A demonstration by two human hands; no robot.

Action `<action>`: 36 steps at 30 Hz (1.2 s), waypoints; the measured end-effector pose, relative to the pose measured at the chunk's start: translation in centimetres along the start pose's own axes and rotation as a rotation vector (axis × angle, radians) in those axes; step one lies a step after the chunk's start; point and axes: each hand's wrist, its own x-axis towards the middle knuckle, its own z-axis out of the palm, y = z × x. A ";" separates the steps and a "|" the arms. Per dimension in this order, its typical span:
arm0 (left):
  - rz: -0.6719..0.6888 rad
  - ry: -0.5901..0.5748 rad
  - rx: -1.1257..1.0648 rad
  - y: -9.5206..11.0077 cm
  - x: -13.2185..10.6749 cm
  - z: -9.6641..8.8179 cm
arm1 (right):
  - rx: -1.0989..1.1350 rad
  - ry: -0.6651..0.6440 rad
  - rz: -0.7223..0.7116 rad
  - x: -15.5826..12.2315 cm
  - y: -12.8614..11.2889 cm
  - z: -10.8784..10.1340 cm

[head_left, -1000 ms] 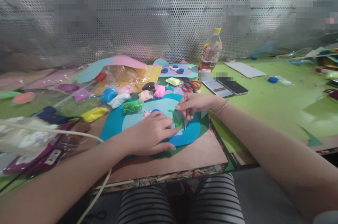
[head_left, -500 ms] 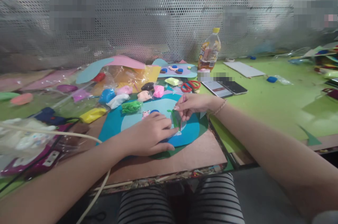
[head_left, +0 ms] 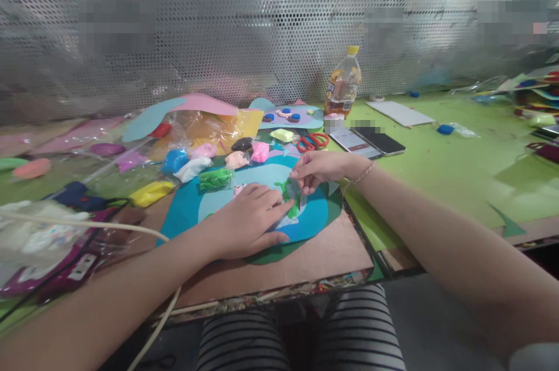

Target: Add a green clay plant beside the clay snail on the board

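My left hand (head_left: 244, 222) lies on a round blue and light-blue paper picture (head_left: 314, 216), its forefinger stretched toward a small green clay shape (head_left: 292, 199) stuck there. My right hand (head_left: 317, 168) hovers just above that green shape, fingers pinched on a thin pink stick tool whose tip meets the clay. A tiny pink clay figure (head_left: 239, 188) sits by my left knuckles. The picture rests on a brown board (head_left: 323, 260).
Bagged lumps of clay lie behind the picture: green (head_left: 215, 178), blue (head_left: 174, 159), yellow (head_left: 151, 192), white, pink. Red scissors (head_left: 312, 141), two phones (head_left: 369, 141) and a plastic bottle (head_left: 343, 82) stand further back. A perforated metal screen closes the back. A cream cord (head_left: 87, 225) crosses at left.
My right hand has lowered slightly onto the green clay shape with the stick tool. My left hand has stayed on the picture. The view has shifted a little.
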 end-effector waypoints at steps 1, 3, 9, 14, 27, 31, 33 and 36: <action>-0.007 -0.002 0.004 0.0 0.0 0.1 | 0.003 -0.011 0.000 -0.1 0.0 -0.1; -0.016 0.000 0.013 0.0 0.0 0.2 | 0.005 -0.042 -0.005 -0.4 -0.1 -0.3; -0.013 -0.019 0.023 0.1 0.3 0.2 | -0.005 -0.084 -0.010 -0.9 0.1 -1.1; -0.019 -0.023 0.016 0.1 0.4 0.3 | 0.019 -0.070 -0.034 -0.7 0.4 -1.4; -0.003 -0.021 -0.025 0.1 0.6 0.4 | 0.074 -0.088 -0.056 -0.2 1.0 -1.6; -0.002 -0.026 -0.020 0.1 0.6 0.3 | 0.079 -0.094 -0.063 -0.2 0.9 -1.6; -0.003 -0.032 -0.021 0.1 0.6 0.3 | 0.081 -0.092 -0.062 -0.3 0.8 -1.5; -0.011 -0.044 -0.023 0.1 0.6 0.2 | 0.073 -0.102 -0.049 -0.4 0.7 -1.6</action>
